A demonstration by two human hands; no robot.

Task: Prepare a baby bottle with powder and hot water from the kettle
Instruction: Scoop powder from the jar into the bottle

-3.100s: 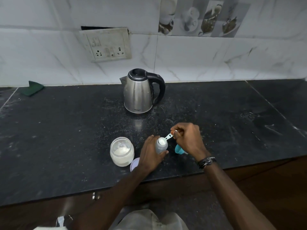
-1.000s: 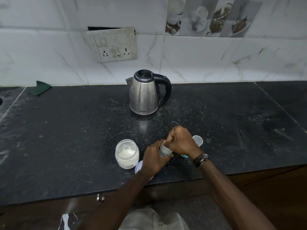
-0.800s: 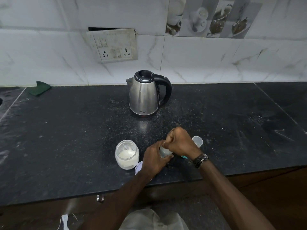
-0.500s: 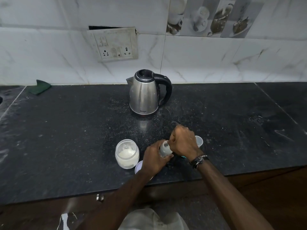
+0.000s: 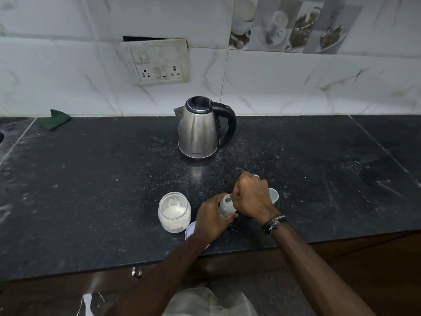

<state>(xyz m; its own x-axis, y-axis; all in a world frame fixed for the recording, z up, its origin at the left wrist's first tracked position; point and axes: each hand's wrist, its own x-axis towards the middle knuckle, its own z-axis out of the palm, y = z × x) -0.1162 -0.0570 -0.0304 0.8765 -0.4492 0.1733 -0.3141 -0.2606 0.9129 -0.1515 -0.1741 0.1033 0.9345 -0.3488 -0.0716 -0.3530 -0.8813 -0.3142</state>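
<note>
Black stone bench: I judge the powder step is in hand, water not yet poured.
My left hand wraps the bottle, upright, mouth up, at 6 o'clock from the kettle; my right hand is curled at its mouth, contents hidden. Jar at the bottle's 9 o'clock. Next I'd need the right hand free for the kettle.

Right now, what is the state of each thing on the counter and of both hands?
Kettle: upright, lid closed, untouched.
Powder jar: open, partly filled with white powder.
Jar lid: off, lying beside the jar.
Baby bottle: upright, uncapped, held by left hand.
Right hand: fingers curled over the bottle mouth; what it holds is hidden.
Clear cap: off, standing on the counter.
</note>
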